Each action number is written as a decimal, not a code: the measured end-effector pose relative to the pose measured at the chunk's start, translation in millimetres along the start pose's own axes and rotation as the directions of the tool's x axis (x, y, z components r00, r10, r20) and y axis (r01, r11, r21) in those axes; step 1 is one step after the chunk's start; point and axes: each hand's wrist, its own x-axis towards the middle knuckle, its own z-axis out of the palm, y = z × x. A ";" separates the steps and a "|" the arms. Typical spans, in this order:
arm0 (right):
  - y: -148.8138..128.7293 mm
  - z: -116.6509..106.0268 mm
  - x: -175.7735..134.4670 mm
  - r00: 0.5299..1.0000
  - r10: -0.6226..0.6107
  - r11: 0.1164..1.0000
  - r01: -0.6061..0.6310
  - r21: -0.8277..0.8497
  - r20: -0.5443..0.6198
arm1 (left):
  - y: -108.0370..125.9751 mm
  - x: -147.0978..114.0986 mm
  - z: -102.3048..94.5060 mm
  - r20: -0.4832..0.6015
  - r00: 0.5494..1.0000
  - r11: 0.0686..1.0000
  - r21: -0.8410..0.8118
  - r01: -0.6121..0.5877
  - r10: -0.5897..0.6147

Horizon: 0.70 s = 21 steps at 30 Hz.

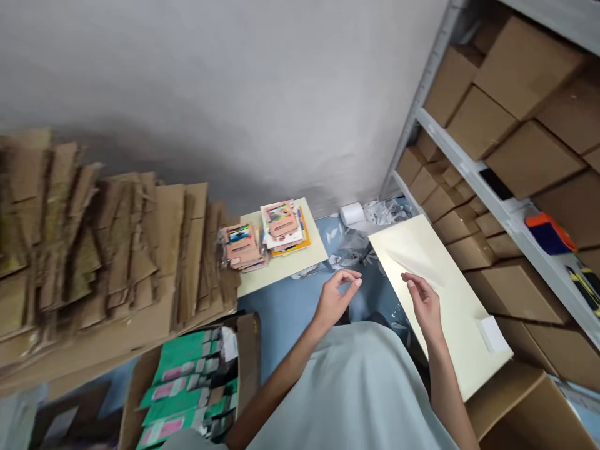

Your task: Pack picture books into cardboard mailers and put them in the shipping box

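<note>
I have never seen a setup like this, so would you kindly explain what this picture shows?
There is no machine: a person works bare-handed, and one head-worn camera looks forward and down. The left hand is raised near the middle; the right hand appears in front of the larger pale board, which bears a white block. Both have thumb and fingers drawn together; whether they hold something thin or clear, I cannot tell. Colourful packets lie on the smaller pale board.
</note>
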 end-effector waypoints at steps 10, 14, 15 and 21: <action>-32.0 99.5 105.5 0.894 -0.045 0.998 0.017 0.066 0.446 | -10.7 10.6 -58.4 -0.451 0.881 0.989 -0.032 0.145 -0.144; -36.5 132.0 137.9 0.807 -0.059 0.993 -0.011 0.114 0.588 | -8.4 30.9 -62.6 -0.558 0.816 0.986 -0.023 0.164 -0.149; -37.1 139.1 144.8 0.783 -0.065 0.993 -0.010 0.118 0.618 | -8.2 35.4 -64.2 -0.582 0.800 0.986 -0.024 0.162 -0.146; -37.8 180.0 175.1 0.660 -0.097 0.995 0.034 0.099 0.745 | -12.1 56.4 -85.7 -0.695 0.699 0.981 -0.044 0.190 -0.167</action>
